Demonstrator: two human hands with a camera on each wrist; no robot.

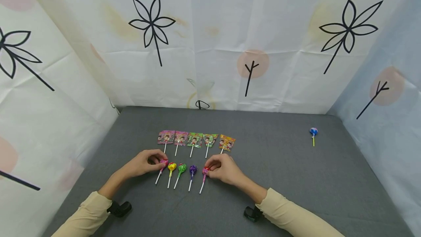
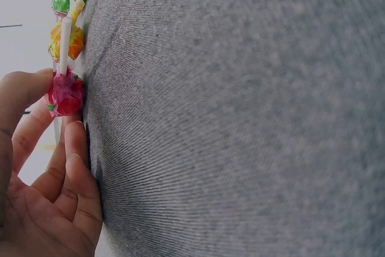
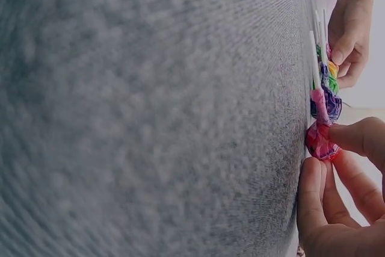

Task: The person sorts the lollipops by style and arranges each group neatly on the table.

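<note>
Round wrapped lollipops lie in a front row on the grey cloth. At its left end my left hand [image 1: 149,162] pinches the head of a pink lollipop [image 1: 159,177] between thumb and fingers; the left wrist view shows its pink wrapper [image 2: 67,93] closely. At the right end my right hand [image 1: 227,170] pinches another pink lollipop [image 1: 203,183], its red and pink wrapper [image 3: 322,142] plain in the right wrist view. Between the hands lie a yellow lollipop [image 1: 171,167], a green lollipop [image 1: 182,168] and a purple lollipop [image 1: 193,170], sticks toward me.
Behind them runs a row of flat-packet lollipops, with pink packets [image 1: 181,138], green packets [image 1: 195,139] and an orange packet [image 1: 227,142]. A blue lollipop [image 1: 314,131] lies alone at the far right. Printed white curtains [image 1: 217,21] enclose the grey table [image 1: 279,149] at the back and sides.
</note>
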